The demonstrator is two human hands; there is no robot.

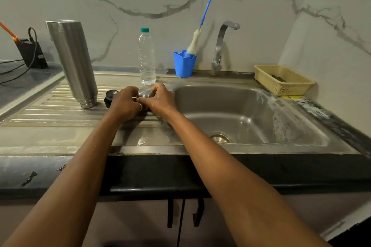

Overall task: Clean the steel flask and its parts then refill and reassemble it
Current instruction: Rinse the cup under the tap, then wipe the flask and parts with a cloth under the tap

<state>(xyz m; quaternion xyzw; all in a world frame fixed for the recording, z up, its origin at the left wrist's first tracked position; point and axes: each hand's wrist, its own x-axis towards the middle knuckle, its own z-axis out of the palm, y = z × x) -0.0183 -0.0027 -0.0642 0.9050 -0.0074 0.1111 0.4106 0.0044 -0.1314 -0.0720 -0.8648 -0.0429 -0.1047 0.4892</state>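
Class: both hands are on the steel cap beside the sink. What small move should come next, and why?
Probably set the steel cap down on the drainboard to free the hands. The left hand and right hand both grip it, while the flask stands mouth down, the black stopper lies beside it, and the water bottle stands capped.

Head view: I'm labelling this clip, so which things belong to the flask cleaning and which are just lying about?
Job: steel cap held by left hand and right hand, upturned flask body, black stopper, water bottle, bottle brush, tap, sink.
Lying about: beige basket, black box with cables, orange handle.
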